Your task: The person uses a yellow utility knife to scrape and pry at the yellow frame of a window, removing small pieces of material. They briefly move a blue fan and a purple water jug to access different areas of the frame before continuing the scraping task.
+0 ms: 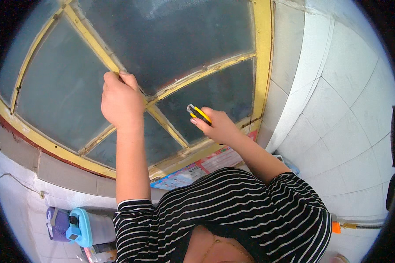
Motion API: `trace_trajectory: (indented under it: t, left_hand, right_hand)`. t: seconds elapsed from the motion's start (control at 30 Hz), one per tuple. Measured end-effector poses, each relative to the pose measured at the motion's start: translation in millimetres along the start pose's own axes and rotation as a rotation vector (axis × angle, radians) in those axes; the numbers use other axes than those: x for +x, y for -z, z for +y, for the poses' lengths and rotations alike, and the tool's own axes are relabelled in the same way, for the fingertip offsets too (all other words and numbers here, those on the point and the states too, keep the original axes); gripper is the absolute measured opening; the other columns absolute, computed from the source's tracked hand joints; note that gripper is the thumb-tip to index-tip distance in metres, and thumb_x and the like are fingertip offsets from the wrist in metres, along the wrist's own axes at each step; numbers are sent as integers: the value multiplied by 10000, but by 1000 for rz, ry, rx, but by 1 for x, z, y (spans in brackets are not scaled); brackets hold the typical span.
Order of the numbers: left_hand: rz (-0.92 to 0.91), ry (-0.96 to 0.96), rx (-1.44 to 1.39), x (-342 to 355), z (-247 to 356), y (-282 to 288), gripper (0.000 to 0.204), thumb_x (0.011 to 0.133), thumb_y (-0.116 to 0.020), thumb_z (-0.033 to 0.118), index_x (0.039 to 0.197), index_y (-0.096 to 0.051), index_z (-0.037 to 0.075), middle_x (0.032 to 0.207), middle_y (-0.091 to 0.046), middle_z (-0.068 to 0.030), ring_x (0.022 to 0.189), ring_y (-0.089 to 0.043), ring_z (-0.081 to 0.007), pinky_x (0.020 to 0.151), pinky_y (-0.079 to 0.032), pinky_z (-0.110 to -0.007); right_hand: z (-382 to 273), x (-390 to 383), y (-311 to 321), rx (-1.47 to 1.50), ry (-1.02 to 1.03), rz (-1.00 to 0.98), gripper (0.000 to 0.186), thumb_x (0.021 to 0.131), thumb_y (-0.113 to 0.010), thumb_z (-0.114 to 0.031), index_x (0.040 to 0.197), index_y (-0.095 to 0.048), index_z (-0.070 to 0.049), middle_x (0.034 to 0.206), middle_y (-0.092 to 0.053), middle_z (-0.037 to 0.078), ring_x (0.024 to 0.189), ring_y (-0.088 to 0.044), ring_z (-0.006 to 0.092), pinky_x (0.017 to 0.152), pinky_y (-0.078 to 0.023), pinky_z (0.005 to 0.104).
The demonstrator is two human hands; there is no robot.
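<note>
A yellow-framed window [263,52] with peeling paint and frosted panes fills the upper view. My left hand [122,98] is closed against its upright middle bar [92,41], above the crossing of the bars. What its fingertips grip is too hidden to make out. My right hand [217,127], lower and to the right in front of the lower right pane [219,87], holds a yellow and black box cutter [199,112], its tip pointing up and left.
A tiled wall [346,122] curves along the right, with a hose [364,226] low on it. At lower left are a purple container [57,223] and a pale blue lidded container [96,228]. A colourful printed sheet [188,168] lies below the window.
</note>
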State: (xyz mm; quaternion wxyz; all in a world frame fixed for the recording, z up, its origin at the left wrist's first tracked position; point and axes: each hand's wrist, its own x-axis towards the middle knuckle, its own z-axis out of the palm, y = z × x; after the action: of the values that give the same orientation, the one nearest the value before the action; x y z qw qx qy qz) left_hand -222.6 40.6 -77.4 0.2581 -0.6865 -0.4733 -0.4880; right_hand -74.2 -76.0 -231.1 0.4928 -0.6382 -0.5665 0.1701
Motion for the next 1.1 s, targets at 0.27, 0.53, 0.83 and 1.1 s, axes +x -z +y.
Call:
trace_trajectory:
  t: [0.27,0.53,0.83,1.1]
  left_hand:
    - [-67,19,-154,-4,-10,-1,357,920,-554,403,887,-544,48,787,-626,-158,712,-625,-364,624,-496,-447]
    - [-56,-12,-403,-10,-26,3,388,818,-728,291,1045,-510,64,755,-569,-108,701,-593,-295,634,-476,-399]
    - [-104,-29,-618,-10,-44,2,291,887,-653,230,1098,-528,74,700,-478,-50,627,-519,-174,584,-434,-324]
    - [-109,56,-656,-2,-36,6,180,920,-604,213,1029,-537,86,645,-555,-94,583,-575,-268,546,-437,-376]
  right_hand:
    - [-12,1,-5,67,11,-9,403,898,-605,-425,929,-558,-26,740,-613,237,716,-608,437,608,-469,463]
    - [-103,62,25,-66,512,150,215,951,-547,-279,975,-510,-69,675,-594,164,622,-610,342,535,-455,422]
    - [-128,101,19,-258,585,177,250,948,-535,-322,949,-525,-73,669,-604,168,642,-616,382,553,-475,482]
    - [-123,101,15,-307,665,264,235,925,-579,-313,921,-545,-81,645,-604,158,619,-625,370,537,-488,461]
